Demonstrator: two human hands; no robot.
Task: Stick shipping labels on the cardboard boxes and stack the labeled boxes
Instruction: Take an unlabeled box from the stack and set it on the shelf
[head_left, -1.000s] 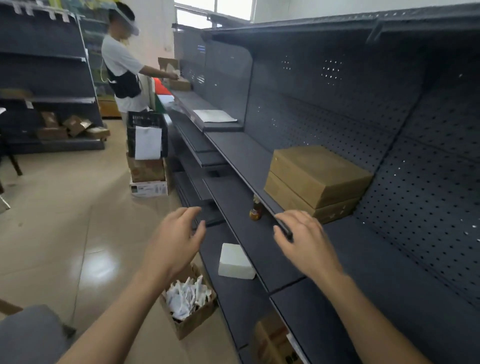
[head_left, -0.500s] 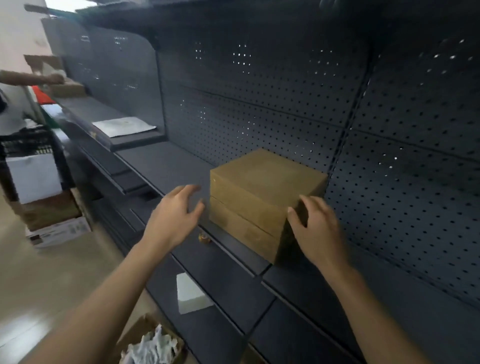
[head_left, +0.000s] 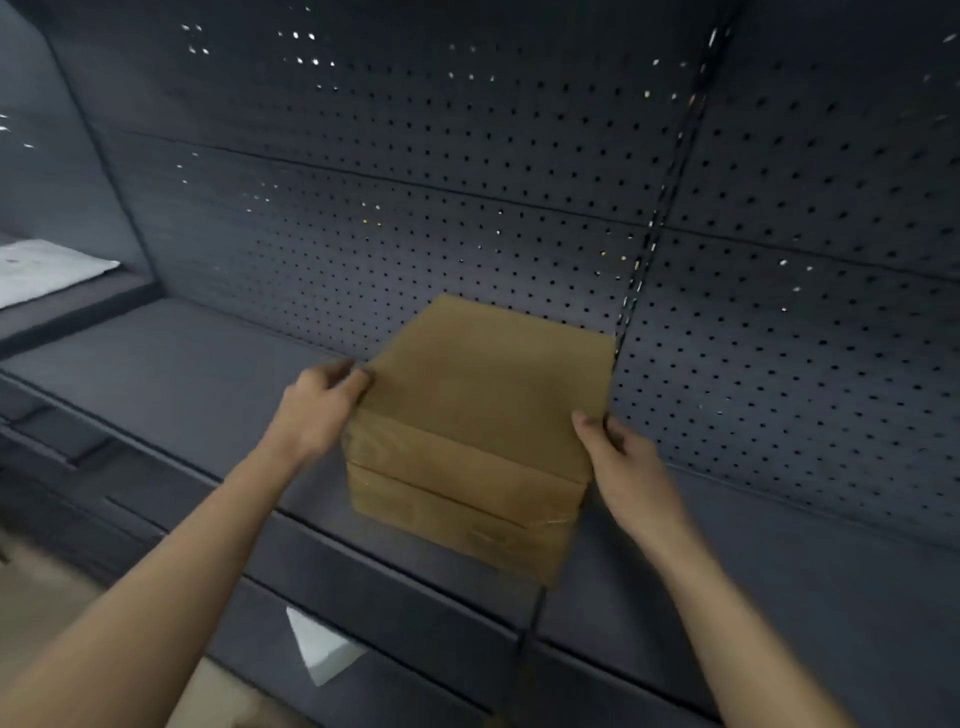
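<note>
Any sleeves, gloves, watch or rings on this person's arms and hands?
No gloves on the left hand or right hand. Both forearms are uncovered to the frame's edge: no sleeve, watch or band shows. Blur could hide a thin ring.

2 stacked brown cardboard boxes (head_left: 483, 415) fill the gap between left hand (head_left: 317, 410) and right hand (head_left: 623, 467); dark perforated metal back panel (head_left: 467, 182) blocks beyond. Outside both, grey shelf board (head_left: 182, 374) lies open.

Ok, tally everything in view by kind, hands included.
Cardboard boxes: 2, upper box, lower box
White sheet: 1
White block: 1
Hands: 2, left hand, right hand, both gripping the upper box
Total: 6
</note>
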